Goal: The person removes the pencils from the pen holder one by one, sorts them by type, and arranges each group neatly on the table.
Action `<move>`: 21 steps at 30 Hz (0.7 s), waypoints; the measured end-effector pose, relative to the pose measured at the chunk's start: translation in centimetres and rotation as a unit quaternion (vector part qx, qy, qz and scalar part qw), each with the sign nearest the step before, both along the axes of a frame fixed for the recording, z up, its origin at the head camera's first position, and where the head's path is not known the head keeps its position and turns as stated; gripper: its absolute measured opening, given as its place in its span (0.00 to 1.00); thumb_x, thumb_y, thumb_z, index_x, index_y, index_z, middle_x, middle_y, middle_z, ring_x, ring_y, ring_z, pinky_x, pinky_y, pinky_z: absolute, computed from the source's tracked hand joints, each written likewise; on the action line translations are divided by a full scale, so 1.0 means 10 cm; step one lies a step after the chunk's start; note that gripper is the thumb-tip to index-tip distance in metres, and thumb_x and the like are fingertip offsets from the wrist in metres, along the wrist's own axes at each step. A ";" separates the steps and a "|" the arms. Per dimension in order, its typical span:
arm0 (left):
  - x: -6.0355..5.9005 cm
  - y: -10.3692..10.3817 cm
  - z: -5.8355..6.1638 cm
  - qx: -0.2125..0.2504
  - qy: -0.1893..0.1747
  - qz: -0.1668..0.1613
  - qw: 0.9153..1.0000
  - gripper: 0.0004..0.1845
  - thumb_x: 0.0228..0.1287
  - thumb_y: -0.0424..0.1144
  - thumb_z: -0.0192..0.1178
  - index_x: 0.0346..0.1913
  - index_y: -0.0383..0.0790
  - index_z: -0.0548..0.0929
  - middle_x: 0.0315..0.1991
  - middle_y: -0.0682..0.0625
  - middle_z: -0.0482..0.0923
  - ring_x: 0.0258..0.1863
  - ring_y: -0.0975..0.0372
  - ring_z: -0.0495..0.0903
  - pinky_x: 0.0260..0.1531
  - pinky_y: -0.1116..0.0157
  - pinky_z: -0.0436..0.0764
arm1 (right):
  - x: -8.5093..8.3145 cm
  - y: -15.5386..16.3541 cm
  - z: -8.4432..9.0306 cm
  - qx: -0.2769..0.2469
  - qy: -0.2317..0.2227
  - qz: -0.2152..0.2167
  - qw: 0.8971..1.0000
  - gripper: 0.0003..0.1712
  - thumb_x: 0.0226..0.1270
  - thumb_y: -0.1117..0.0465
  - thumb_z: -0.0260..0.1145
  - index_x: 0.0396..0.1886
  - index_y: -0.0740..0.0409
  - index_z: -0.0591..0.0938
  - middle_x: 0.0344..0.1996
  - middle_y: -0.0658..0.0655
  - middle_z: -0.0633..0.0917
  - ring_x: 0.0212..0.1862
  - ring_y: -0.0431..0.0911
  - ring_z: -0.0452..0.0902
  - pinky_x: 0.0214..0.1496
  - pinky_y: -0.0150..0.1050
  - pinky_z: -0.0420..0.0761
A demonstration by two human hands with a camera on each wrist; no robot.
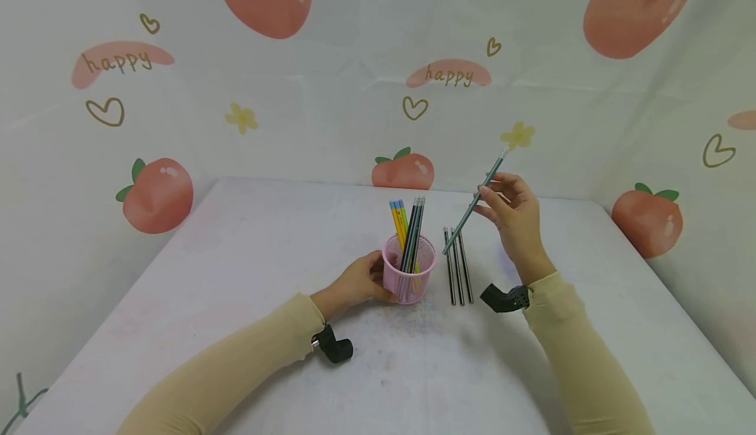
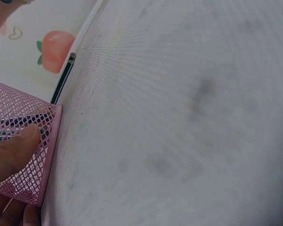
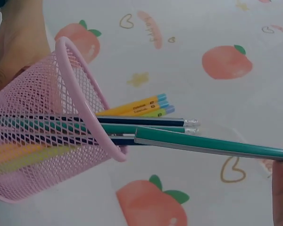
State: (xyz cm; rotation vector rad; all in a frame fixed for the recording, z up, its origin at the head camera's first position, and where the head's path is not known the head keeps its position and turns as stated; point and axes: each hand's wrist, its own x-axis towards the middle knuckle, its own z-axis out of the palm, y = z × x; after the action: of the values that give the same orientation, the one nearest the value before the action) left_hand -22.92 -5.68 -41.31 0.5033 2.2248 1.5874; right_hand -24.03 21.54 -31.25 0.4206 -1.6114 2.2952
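— Holding the pink mesh cup (image 1: 409,277) steady with my left hand (image 1: 357,285), fingers and thumb curled round its side, so that grip is closed on it. It stands upright near the middle of the worktop (image 1: 236,290).

— How full is it?

— Several pencils already stand inside: yellow ones (image 1: 398,222) and dark striped ones (image 1: 416,231). I judge the loading partly done.

— And what remains?

— Three dark pencils (image 1: 458,271) lie side by side on the worktop just right of the cup. One more is in the air.

— Which one?

— The green pencil (image 1: 476,200), slim and glossy, with a pale eraser tip up top. My right hand (image 1: 512,215) pinches it by the fingertips, tilted, its lower end pointing down toward the lying three, not yet over the cup's rim.
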 end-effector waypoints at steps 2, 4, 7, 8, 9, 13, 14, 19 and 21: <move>0.00 0.00 0.00 0.000 0.001 0.000 1.000 0.44 0.41 0.24 0.74 0.65 0.36 0.68 0.63 0.43 0.73 0.63 0.51 0.72 0.67 0.54 0.69 | -0.01 0.02 -0.01 0.000 -0.002 0.000 1.000 0.12 0.64 0.73 0.63 0.43 0.56 0.79 0.36 0.51 0.80 0.37 0.41 0.79 0.40 0.35 0.86; 0.00 0.00 0.00 0.000 0.001 0.001 1.000 0.43 0.40 0.24 0.74 0.65 0.36 0.68 0.63 0.43 0.73 0.63 0.51 0.72 0.67 0.54 0.69 | -0.01 0.04 -0.03 0.005 -0.006 -0.001 1.000 0.12 0.63 0.72 0.64 0.44 0.56 0.79 0.36 0.52 0.80 0.37 0.41 0.79 0.40 0.35 0.86; 0.01 0.00 0.00 0.002 0.000 0.001 1.000 0.43 0.40 0.24 0.74 0.65 0.36 0.68 0.63 0.43 0.73 0.63 0.51 0.72 0.67 0.54 0.69 | -0.03 0.06 -0.05 0.013 -0.011 -0.004 1.000 0.12 0.62 0.71 0.66 0.44 0.57 0.79 0.36 0.52 0.79 0.36 0.41 0.78 0.41 0.35 0.86; 0.01 0.00 0.00 0.002 0.000 0.001 1.000 0.43 0.40 0.24 0.74 0.65 0.36 0.68 0.63 0.43 0.73 0.63 0.51 0.72 0.67 0.54 0.69 | -0.03 0.06 -0.06 0.018 -0.014 -0.008 1.000 0.12 0.61 0.71 0.66 0.44 0.57 0.79 0.36 0.52 0.80 0.36 0.41 0.79 0.40 0.35 0.86; 0.01 0.00 0.00 0.002 0.000 0.001 1.000 0.43 0.40 0.24 0.74 0.65 0.35 0.68 0.63 0.43 0.73 0.63 0.51 0.72 0.67 0.54 0.69 | -0.03 0.07 -0.07 0.024 -0.016 -0.010 1.000 0.13 0.61 0.71 0.66 0.44 0.57 0.79 0.35 0.51 0.80 0.36 0.41 0.79 0.40 0.35 0.86; 0.01 0.00 0.00 0.001 0.001 0.001 1.000 0.43 0.41 0.25 0.74 0.65 0.35 0.69 0.63 0.43 0.73 0.63 0.51 0.73 0.67 0.54 0.69 | -0.05 0.11 -0.11 0.053 -0.029 -0.028 0.998 0.15 0.61 0.72 0.66 0.47 0.56 0.78 0.34 0.51 0.80 0.35 0.40 0.80 0.39 0.35 0.86; 0.01 0.00 0.00 0.001 0.001 0.001 1.000 0.43 0.41 0.25 0.74 0.65 0.35 0.69 0.63 0.43 0.73 0.63 0.51 0.73 0.66 0.54 0.69 | -0.04 0.12 -0.11 0.063 -0.034 -0.033 0.997 0.16 0.61 0.72 0.66 0.48 0.56 0.78 0.34 0.50 0.80 0.35 0.39 0.81 0.39 0.35 0.86; 0.00 0.00 -0.01 0.005 0.001 -0.002 1.000 0.43 0.41 0.25 0.74 0.65 0.35 0.68 0.63 0.43 0.73 0.63 0.52 0.72 0.66 0.54 0.69 | -0.04 0.17 -0.14 0.097 -0.056 -0.039 0.993 0.21 0.62 0.71 0.66 0.54 0.56 0.75 0.35 0.50 0.79 0.36 0.39 0.83 0.39 0.34 0.86; 0.00 0.00 0.00 0.005 0.000 -0.002 1.000 0.43 0.41 0.24 0.74 0.65 0.35 0.68 0.63 0.43 0.73 0.63 0.51 0.72 0.66 0.54 0.69 | -0.05 0.19 -0.16 0.112 -0.065 -0.041 0.991 0.22 0.63 0.70 0.66 0.57 0.58 0.75 0.35 0.50 0.79 0.36 0.39 0.83 0.39 0.33 0.86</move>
State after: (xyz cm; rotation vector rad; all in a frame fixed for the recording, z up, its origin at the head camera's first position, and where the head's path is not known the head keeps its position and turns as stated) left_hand -22.87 -5.72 -41.33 0.5096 2.2156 1.5976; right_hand -24.49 23.40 -32.84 0.2534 -1.9209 2.1285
